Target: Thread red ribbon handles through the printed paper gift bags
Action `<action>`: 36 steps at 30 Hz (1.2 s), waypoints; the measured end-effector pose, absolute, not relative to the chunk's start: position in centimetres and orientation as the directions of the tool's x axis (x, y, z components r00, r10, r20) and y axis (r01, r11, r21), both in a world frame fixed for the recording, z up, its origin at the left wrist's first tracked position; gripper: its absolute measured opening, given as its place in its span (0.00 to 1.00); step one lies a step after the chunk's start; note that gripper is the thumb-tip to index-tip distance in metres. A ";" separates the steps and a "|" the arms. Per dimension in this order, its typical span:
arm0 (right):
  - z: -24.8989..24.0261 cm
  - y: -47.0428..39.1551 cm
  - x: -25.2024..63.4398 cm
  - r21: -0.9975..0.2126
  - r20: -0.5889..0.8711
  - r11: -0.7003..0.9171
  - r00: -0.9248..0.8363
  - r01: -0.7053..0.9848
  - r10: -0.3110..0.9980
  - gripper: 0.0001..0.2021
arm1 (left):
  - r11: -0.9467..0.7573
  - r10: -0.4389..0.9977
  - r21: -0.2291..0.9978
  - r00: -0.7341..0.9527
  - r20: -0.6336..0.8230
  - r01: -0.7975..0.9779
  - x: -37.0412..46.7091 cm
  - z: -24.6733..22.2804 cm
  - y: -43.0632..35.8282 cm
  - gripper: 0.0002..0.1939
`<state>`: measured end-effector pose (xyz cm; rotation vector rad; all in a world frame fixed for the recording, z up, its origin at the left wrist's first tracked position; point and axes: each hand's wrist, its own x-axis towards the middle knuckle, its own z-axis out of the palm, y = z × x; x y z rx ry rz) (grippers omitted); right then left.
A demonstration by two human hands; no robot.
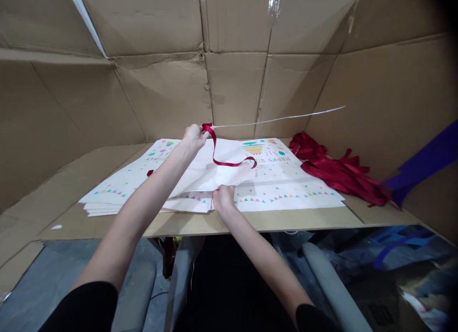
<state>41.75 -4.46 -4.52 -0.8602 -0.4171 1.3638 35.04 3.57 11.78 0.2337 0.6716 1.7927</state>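
Note:
My left hand is raised over the far part of the white sheets, fingers closed on a dark red ribbon. The ribbon's loose end hangs down in a curl across the sheet. From the same fingers a long, thin silvery wire reaches out to the right. Nearer to me, my right hand pinches the front edge of a plain white sheet, which is lifted and slightly bent. Beneath lie stacked white sheets printed with coloured birthday letters, a cake and little triangles. A small red bit shows beside my left forearm.
A heap of cut red ribbons lies at the right of the cardboard-covered table. Purple ribbon hangs at the far right. Tall cardboard walls enclose the back and sides. Chair armrests stand below the table's front edge.

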 end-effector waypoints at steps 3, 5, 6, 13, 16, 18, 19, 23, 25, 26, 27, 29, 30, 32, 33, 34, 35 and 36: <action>-3.7 -4.3 42.0 -0.713 -0.317 -0.212 0.037 -0.668 0.948 0.12 | -0.160 0.917 0.609 -0.346 -0.200 -0.777 35.4 11.3 3.5 0.21; -3.3 -5.4 43.5 -0.737 -0.245 -0.276 -0.137 -0.617 0.960 0.06 | -0.146 0.916 0.615 -0.340 -0.212 -0.775 35.4 10.7 3.4 0.21; -3.2 -6.2 44.6 -0.755 -0.204 -0.319 -0.257 -0.573 0.944 0.04 | -0.143 0.917 0.611 -0.336 -0.214 -0.779 35.4 10.3 3.2 0.21; -2.7 -6.7 52.6 -0.996 0.071 0.085 -0.509 0.003 0.858 0.13 | -0.095 0.922 0.574 -0.289 -0.257 -0.813 35.6 6.7 2.6 0.19; -3.4 -3.6 54.4 -0.764 0.250 0.387 -0.317 0.516 0.915 0.13 | -0.067 0.914 0.550 -0.273 -0.301 -0.832 35.9 5.1 2.8 0.20; -4.2 -2.2 55.2 -0.541 0.164 0.377 -0.345 0.752 0.924 0.17 | -0.086 0.910 0.538 -0.285 -0.300 -0.839 36.2 4.3 3.1 0.21; -4.5 -1.7 55.6 -0.454 0.107 0.354 -0.344 0.818 0.933 0.20 | -0.099 0.909 0.536 -0.296 -0.295 -0.838 36.3 4.0 3.2 0.21; -5.6 -1.3 58.0 -0.274 0.039 0.245 -0.244 0.930 0.969 0.25 | -0.148 0.901 0.536 -0.337 -0.274 -0.831 37.0 3.0 3.7 0.20; -5.7 -1.3 59.7 -0.231 0.037 0.207 -0.204 0.951 0.978 0.25 | -0.158 0.895 0.538 -0.351 -0.277 -0.828 37.7 2.5 4.0 0.19; -5.8 -1.3 60.6 -0.214 0.026 0.198 -0.197 0.957 0.980 0.25 | -0.155 0.891 0.542 -0.354 -0.284 -0.826 38.2 2.2 4.1 0.18; -5.8 -1.2 61.6 -0.199 0.009 0.196 -0.199 0.960 0.980 0.26 | -0.145 0.889 0.547 -0.351 -0.293 -0.824 38.8 1.8 4.1 0.17; -5.9 -0.9 63.4 -0.176 -0.027 0.202 -0.210 0.963 0.977 0.28 | -0.114 0.889 0.559 -0.336 -0.312 -0.821 40.4 0.9 4.3 0.16; -6.1 -0.7 64.3 -0.169 -0.038 0.207 -0.216 0.964 0.976 0.29 | -0.096 0.891 0.565 -0.324 -0.318 -0.820 41.2 0.3 4.4 0.16; -6.4 -0.3 65.8 -0.157 -0.039 0.206 -0.214 0.966 0.976 0.30 | -0.071 0.898 0.573 -0.302 -0.320 -0.816 43.1 -0.9 4.5 0.15; -6.6 -0.2 66.4 -0.156 -0.036 0.202 -0.210 0.967 0.977 0.31 | -0.064 0.902 0.577 -0.294 -0.316 -0.814 44.0 -1.5 4.5 0.14; -6.8 -0.1 66.9 -0.157 -0.033 0.198 -0.205 0.968 0.978 0.31 | -0.061 0.906 0.580 -0.288 -0.309 -0.813 44.9 -2.0 4.5 0.14; -6.8 -0.2 67.4 -0.163 -0.029 0.196 -0.203 0.967 0.979 0.30 | -0.060 0.911 0.582 -0.282 -0.300 -0.811 45.7 -2.5 4.5 0.14; -6.8 -0.3 67.7 -0.174 -0.024 0.199 -0.206 0.965 0.978 0.29 | -0.059 0.917 0.584 -0.275 -0.288 -0.810 46.4 -3.0 4.4 0.14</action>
